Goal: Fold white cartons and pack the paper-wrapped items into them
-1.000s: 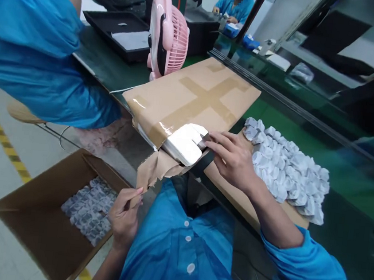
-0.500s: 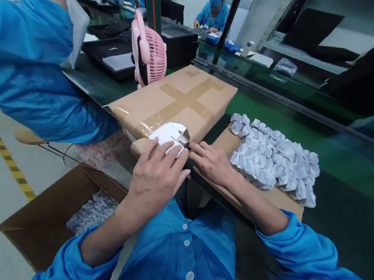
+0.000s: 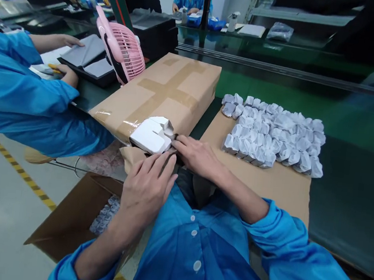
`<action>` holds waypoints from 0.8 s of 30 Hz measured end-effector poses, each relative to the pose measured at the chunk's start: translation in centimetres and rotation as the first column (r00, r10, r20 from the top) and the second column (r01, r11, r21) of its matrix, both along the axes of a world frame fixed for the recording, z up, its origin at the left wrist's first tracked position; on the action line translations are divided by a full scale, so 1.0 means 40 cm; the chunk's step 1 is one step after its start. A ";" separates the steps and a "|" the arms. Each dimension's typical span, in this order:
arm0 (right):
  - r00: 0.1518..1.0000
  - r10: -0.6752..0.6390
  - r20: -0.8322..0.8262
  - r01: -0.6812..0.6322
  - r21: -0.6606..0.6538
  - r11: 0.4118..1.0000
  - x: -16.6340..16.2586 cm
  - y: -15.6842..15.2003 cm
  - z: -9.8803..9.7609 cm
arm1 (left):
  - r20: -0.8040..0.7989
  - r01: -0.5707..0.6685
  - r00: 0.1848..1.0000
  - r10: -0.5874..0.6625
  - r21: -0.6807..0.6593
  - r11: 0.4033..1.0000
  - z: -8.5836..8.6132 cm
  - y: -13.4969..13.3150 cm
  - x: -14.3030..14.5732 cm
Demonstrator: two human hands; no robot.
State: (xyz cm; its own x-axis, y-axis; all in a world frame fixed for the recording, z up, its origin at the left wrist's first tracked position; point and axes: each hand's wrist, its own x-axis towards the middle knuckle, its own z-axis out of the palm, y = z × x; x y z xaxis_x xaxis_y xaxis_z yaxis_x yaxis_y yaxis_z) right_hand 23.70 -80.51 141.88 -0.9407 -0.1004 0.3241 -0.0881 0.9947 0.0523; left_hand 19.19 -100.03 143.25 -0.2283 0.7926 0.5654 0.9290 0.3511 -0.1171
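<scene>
A white paperboard box (image 3: 150,137) with folded flaps and dark edges sits against the near end of the taped brown carton (image 3: 160,90). At the box's lower edge, my left hand (image 3: 147,185) lies with its fingers stretched out, the tips close to a dark strip. The fingers of my right hand (image 3: 198,157) are bent and pinched together at the box's right side, by the flaps; what lies between the fingertips is hidden. Crumpled brown paper or card (image 3: 131,157) shows beneath the box. Several rows of small paper-wrapped pieces (image 3: 274,133) stand to the right on a cardboard sheet (image 3: 285,186).
A pink fan (image 3: 121,48) stands behind the taped carton. At lower left, an open cardboard box (image 3: 65,216) holds wrapped pieces. A co-worker's sleeve (image 3: 21,91) and hands are at left, beside a black tray (image 3: 94,68). Other people work across the green table.
My view has shifted. My left hand has drawn back from the top of the white box to its lower edge, exposing more of it. The co-worker's arm at left has come down to the table.
</scene>
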 end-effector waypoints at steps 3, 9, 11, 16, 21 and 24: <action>0.995 -0.044 0.087 0.044 0.004 0.999 -0.034 0.010 0.042 | 0.029 0.038 0.999 -0.038 -0.018 0.999 0.063 0.025 -0.033; 0.965 -0.174 0.198 0.192 -0.077 0.978 -0.016 -0.030 -0.032 | 0.081 -0.089 0.990 0.112 -0.245 0.965 0.092 0.104 -0.166; 0.968 -0.173 0.181 0.194 -0.103 0.976 0.017 -0.069 -0.088 | 0.072 -0.118 0.987 0.144 -0.287 0.951 0.071 0.118 -0.192; 0.980 -0.142 0.136 0.165 -0.173 0.971 0.075 -0.185 -0.203 | 0.044 -0.131 0.988 0.151 -0.297 0.946 0.047 0.110 -0.201; 0.994 -0.015 0.108 0.040 -0.239 0.970 0.105 -0.304 -0.227 | 0.071 -0.099 0.989 0.133 -0.365 0.926 0.103 0.112 -0.201; 0.986 0.075 0.147 -0.040 -0.233 0.972 0.132 -0.303 -0.166 | 0.082 -0.034 0.994 0.071 -0.389 0.921 0.152 0.137 -0.213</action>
State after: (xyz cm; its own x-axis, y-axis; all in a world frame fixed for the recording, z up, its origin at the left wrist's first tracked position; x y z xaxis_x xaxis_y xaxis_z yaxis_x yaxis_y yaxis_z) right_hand 28.96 -92.63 135.24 -0.9758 -0.0961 0.1962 -0.1347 0.9717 -0.1940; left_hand 10.67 -94.54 149.32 -0.3120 0.9305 0.1919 0.9236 0.3444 -0.1683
